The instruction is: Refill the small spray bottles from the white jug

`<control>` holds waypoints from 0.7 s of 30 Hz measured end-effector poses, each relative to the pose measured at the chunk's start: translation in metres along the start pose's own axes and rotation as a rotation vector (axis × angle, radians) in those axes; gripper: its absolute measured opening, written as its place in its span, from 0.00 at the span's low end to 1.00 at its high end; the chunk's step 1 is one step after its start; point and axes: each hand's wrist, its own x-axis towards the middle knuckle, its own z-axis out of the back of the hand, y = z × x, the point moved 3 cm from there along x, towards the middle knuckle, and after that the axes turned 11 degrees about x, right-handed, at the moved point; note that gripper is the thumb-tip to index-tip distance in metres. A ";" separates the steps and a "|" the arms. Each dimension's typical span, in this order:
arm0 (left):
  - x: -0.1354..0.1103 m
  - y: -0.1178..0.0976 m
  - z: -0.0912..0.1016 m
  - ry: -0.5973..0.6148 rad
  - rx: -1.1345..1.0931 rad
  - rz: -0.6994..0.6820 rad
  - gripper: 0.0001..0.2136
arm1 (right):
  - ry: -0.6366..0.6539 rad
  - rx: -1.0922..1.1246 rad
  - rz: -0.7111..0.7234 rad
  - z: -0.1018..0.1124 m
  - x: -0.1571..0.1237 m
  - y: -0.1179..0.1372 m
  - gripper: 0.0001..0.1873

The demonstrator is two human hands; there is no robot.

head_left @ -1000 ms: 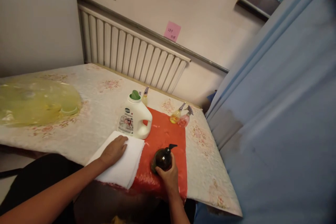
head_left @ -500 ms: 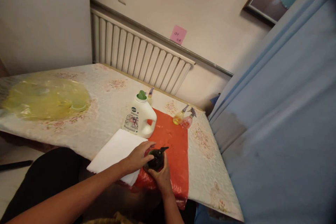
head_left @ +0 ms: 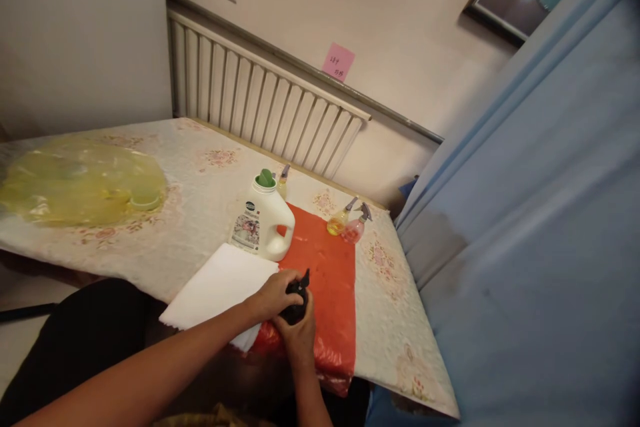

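Note:
A dark pump bottle (head_left: pixel 294 312) is tilted between my two hands over the near part of a red plastic sheet (head_left: pixel 330 280). My left hand (head_left: pixel 274 292) is closed around its top, by the black pump head (head_left: pixel 303 280). Lower down, my right hand (head_left: pixel 300 335) wraps the bottle's body from the right. Fingers cover much of the bottle, so its label and contents are hidden. A white folded cloth or paper (head_left: pixel 220 287) lies left of the hands. Just beyond stands a large cream jug (head_left: pixel 270 220) with a green piece (head_left: pixel 265 178) in its mouth.
Yellow (head_left: pixel 336 223) and pink (head_left: pixel 354 231) spray bottles stand at the sheet's far right. Another sprayer (head_left: pixel 283 180) is partly behind the jug. A yellow plastic bag (head_left: pixel 85 180) lies at left on the floral tablecloth (head_left: pixel 200 193). A blue curtain (head_left: pixel 510 213) hangs at right.
The pump bottle has tilted, and its spout now points up and away instead of right. My left hand has moved from the bottle's side onto its top. The view has shifted slightly.

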 end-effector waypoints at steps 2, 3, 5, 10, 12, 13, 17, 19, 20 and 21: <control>0.000 0.001 -0.004 -0.075 0.052 0.069 0.11 | -0.001 -0.028 -0.001 0.001 0.000 0.002 0.47; 0.000 0.002 -0.005 -0.105 0.069 0.084 0.14 | -0.011 -0.041 0.002 0.002 0.000 0.002 0.47; -0.001 0.003 -0.006 -0.132 0.063 0.044 0.19 | -0.026 -0.054 0.016 0.003 0.000 0.002 0.47; -0.002 0.005 0.001 0.017 0.022 -0.180 0.11 | -0.006 -0.039 0.027 0.001 0.000 0.001 0.47; -0.001 0.007 0.003 0.025 0.035 -0.137 0.09 | -0.006 -0.034 0.010 0.001 0.000 0.002 0.47; 0.000 0.008 0.003 0.006 0.045 -0.091 0.10 | -0.007 -0.027 0.012 0.001 0.000 0.002 0.47; 0.003 0.008 -0.001 -0.079 0.067 0.035 0.15 | -0.005 -0.014 0.033 0.001 0.000 0.004 0.46; 0.003 0.007 -0.002 -0.066 0.041 -0.014 0.17 | -0.018 -0.025 0.032 0.002 0.000 0.004 0.46; 0.003 0.007 -0.002 -0.041 0.032 -0.055 0.16 | -0.024 -0.027 0.035 0.002 0.000 0.005 0.46; 0.002 0.006 -0.001 -0.008 0.028 -0.097 0.14 | -0.028 -0.025 0.039 0.002 0.000 0.005 0.46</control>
